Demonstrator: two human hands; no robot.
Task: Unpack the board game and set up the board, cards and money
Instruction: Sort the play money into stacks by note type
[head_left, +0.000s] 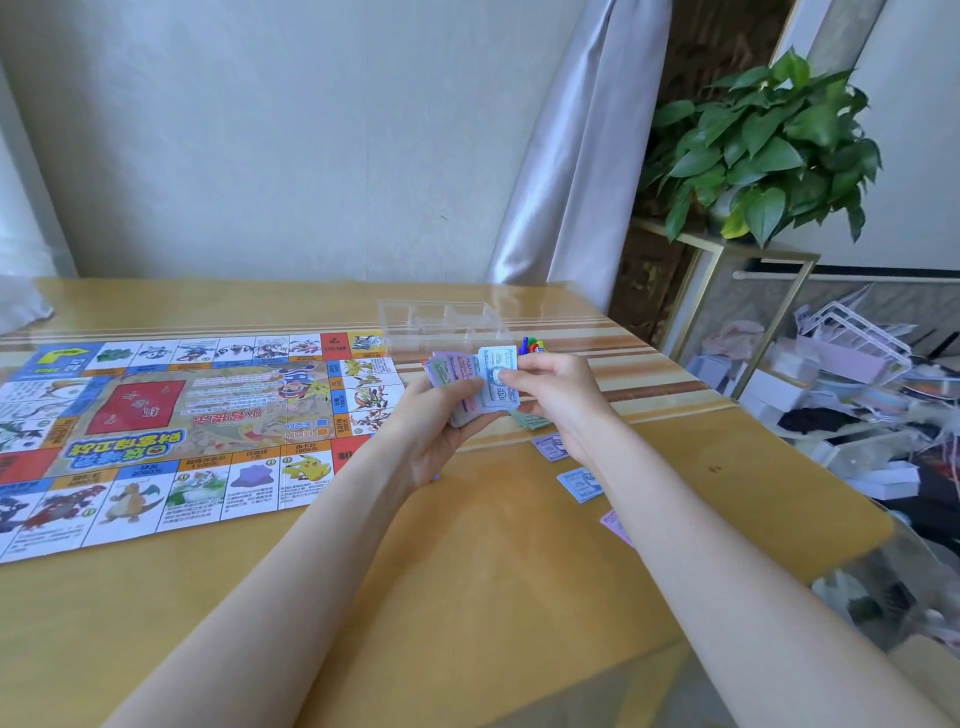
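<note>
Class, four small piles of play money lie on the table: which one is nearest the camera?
The pink pile, lowest in view, beside the right forearm; the blue, purple and green piles lie farther off.

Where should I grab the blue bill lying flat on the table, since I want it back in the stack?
The blue bill lies flat, its right end under the right forearm. Judging by that, come from above at its free left edge: press a fingertip, slide it, then pinch the lifted corner.

table (493, 561): glossy wood under clear sheet
board (171, 431): smooth printed paper
tray (441, 322): clear plastic
curtain (582, 156): satiny cloth
</note>
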